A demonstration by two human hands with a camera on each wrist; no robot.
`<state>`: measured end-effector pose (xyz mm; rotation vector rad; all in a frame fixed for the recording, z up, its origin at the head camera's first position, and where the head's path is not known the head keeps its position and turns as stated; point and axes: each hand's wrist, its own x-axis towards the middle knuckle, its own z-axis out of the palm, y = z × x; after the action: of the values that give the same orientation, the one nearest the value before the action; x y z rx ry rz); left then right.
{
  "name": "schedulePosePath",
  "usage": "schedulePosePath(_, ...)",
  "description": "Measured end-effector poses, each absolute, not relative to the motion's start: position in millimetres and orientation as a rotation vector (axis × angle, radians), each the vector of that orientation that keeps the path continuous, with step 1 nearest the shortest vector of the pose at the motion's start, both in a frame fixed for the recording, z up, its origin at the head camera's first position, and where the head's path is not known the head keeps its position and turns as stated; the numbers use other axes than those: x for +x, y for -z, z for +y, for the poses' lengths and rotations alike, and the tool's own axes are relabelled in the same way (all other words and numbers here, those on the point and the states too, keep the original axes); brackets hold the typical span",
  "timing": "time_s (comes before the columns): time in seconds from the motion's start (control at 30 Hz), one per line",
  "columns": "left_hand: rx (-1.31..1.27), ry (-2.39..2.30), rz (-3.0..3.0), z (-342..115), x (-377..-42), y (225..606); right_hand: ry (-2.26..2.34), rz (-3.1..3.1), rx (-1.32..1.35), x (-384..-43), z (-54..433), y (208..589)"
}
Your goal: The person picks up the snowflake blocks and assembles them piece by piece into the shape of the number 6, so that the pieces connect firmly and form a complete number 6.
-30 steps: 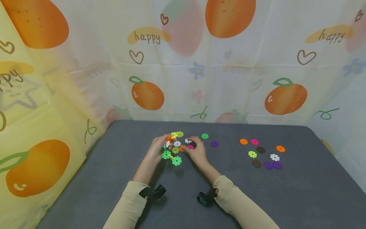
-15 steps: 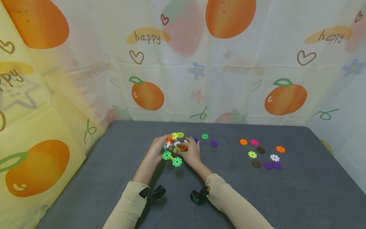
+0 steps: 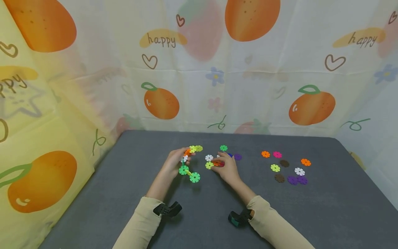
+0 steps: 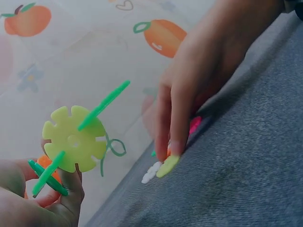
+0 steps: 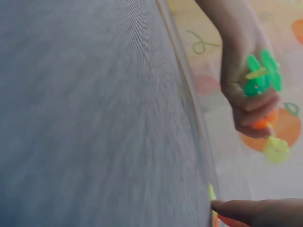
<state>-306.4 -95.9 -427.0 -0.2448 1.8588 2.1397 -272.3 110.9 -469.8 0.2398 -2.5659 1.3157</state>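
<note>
In the head view my left hand (image 3: 174, 162) grips a joined chain of notched plastic discs, held above the table. The chain has a green disc (image 3: 195, 177) at its near end and yellow discs (image 3: 196, 148) at its far end, with orange and white ones between. My right hand (image 3: 228, 169) is low over the table, its fingers reaching down onto loose discs. In the left wrist view those fingers look fairly straight, with the tips on a yellow-green disc (image 4: 168, 166) beside a white disc (image 4: 151, 172). Orange and red discs are partly hidden under the right hand.
A green disc (image 3: 223, 148) and a purple disc (image 3: 237, 157) lie beyond the right hand. Further right are several scattered discs, including a pink disc (image 3: 277, 155), a brown disc (image 3: 279, 178) and a white disc (image 3: 300, 171). A printed curtain (image 3: 192, 83) hangs behind the grey table (image 3: 102, 193).
My right hand reached left over the loose discs, then moved right. White, yellow-green and orange discs slid right with it, away from the left hand. The left hand keeps its grip on the chain.
</note>
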Motion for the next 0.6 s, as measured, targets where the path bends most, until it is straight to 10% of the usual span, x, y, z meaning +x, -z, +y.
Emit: schedulePosePath(0.6, -0.02, -1.989, 1.867, -68.7, -292.7, 443.8, -0.895, -2.665, 0.085, -251.1, 146.3, 463.8)
